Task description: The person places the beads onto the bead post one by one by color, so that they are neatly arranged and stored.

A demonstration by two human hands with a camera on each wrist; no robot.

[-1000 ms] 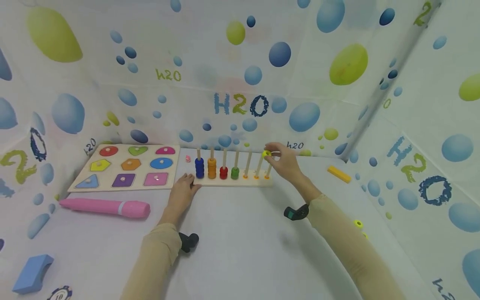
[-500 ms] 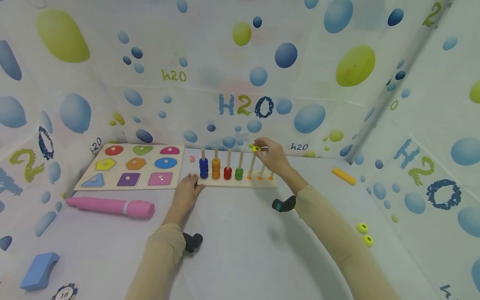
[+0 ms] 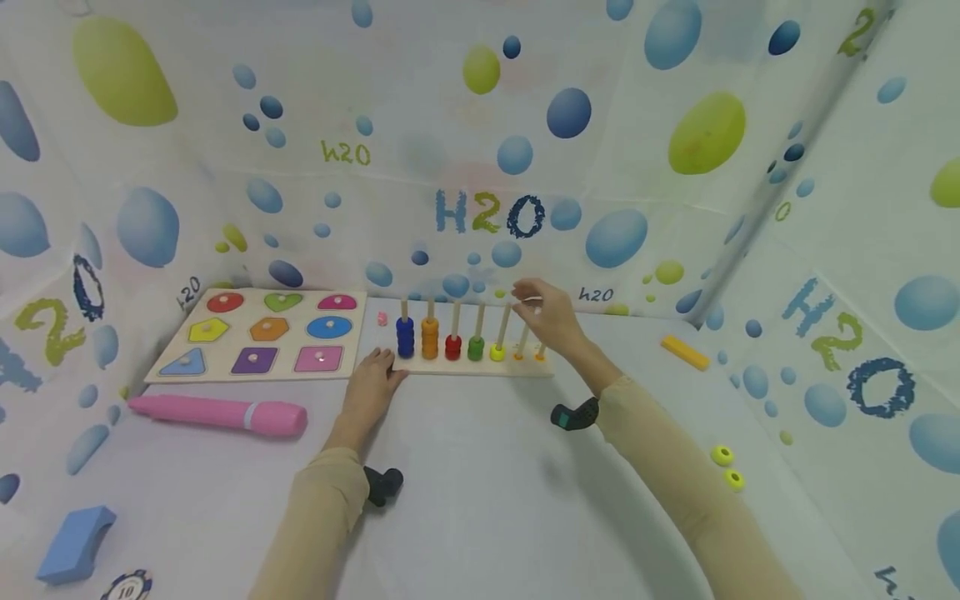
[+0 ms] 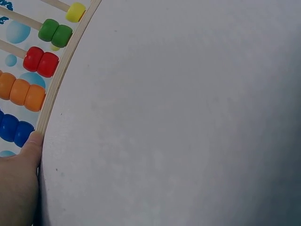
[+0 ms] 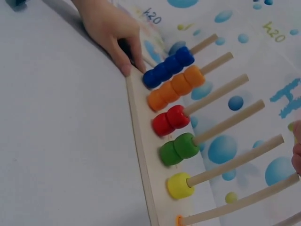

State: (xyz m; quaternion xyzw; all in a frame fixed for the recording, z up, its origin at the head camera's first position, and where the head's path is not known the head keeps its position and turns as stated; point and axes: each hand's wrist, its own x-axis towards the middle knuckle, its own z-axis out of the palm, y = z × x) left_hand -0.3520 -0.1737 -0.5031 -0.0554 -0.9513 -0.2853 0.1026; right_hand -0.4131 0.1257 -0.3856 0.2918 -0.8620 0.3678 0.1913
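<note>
A wooden peg board (image 3: 457, 372) with several upright pegs stands near the back of the table. My left hand (image 3: 371, 387) grips its left end, thumb along the front edge; the right wrist view shows this hand (image 5: 110, 30) holding the corner. From the left, the pegs carry stacks of blue beads (image 3: 405, 337), orange beads (image 3: 430, 338), red beads (image 5: 170, 120) and green beads (image 5: 179, 149). One yellow bead (image 5: 180, 185) sits at the base of the fifth peg. Above and right of that peg, my right hand (image 3: 551, 317) holds nothing, thumb and fingers apart.
Two loose yellow beads (image 3: 727, 467) lie at the right, below a yellow-orange block (image 3: 684, 352). A shape puzzle board (image 3: 255, 358) and a pink marker-shaped object (image 3: 217, 413) are at left. A blue block (image 3: 77, 546) and a poker chip (image 3: 127, 586) lie at the near left.
My right hand carried the yellow bead left to the top of the fifth peg and let go; the bead now rests at the base. My left hand stayed on the board.
</note>
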